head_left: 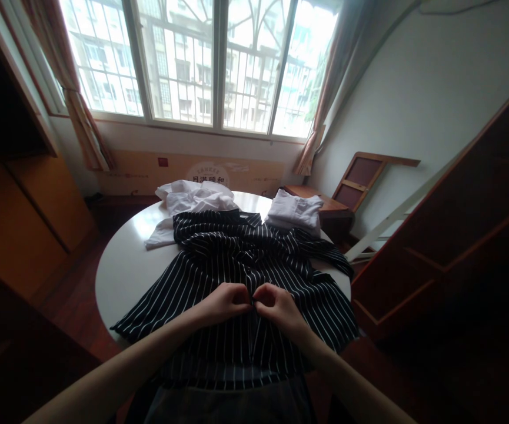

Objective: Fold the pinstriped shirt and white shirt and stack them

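Two hands meet at the middle of a black striped shirt (240,259) that lies spread across the round white worktop (122,265), its hem hanging over the near edge toward the person. The left hand (224,303) and the right hand (276,305) are both curled shut, fingertips pinching the fabric where the two front edges come together, almost touching each other. It looks like a button low on the placket is being worked, though the button itself is too small to make out.

As for progress, the shirt is laid flat and roughly smoothed, with its sleeves still crumpled near the collar end, so I judge it to be at an early stage: fronts being closed, no fold made yet. Beyond it, a folded white garment (295,212) sits neatly at the far right of the worktop, seemingly finished, while a loose white garment (190,203) lies rumpled at the far left, touching the striped shirt's upper edge.
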`<action>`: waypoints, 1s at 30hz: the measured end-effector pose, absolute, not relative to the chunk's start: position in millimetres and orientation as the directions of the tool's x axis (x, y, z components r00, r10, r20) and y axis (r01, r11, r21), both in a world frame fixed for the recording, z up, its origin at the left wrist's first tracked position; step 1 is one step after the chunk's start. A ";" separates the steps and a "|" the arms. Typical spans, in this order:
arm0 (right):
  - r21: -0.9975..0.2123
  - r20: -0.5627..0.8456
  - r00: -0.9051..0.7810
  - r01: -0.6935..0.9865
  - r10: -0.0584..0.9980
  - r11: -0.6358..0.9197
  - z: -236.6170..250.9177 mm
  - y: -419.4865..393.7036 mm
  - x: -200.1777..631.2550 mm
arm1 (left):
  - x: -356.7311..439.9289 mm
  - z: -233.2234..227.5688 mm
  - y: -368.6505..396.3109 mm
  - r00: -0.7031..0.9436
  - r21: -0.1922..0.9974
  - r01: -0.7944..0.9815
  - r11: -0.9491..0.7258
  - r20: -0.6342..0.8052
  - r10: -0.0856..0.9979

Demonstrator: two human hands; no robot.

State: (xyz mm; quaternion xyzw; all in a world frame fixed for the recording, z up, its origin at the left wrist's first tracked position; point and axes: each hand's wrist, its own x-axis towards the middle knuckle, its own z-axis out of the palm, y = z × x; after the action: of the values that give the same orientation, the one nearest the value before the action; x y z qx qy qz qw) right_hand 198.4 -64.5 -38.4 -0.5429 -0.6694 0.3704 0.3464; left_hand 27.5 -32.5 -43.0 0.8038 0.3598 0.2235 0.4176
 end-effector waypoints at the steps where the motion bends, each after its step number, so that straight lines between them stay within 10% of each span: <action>1: -0.882 0.063 -0.177 0.450 0.982 0.138 -40.3 -64.9 197.8 | 26.8 -44.4 -32.1 0.644 0.834 0.391 -0.389 0.054 0.763; 30: -0.968 0.123 -0.133 0.200 0.983 0.148 -46.7 -69.0 197.5 | 28.7 -60.6 -28.0 0.571 0.937 0.228 -0.265 0.092 0.816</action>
State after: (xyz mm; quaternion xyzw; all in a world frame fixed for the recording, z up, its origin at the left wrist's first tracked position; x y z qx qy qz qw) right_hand 197.5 -69.0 -46.7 -0.4835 -0.6120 0.4384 0.4466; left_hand 28.7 -28.0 -60.6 0.7370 0.3541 0.2988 0.4922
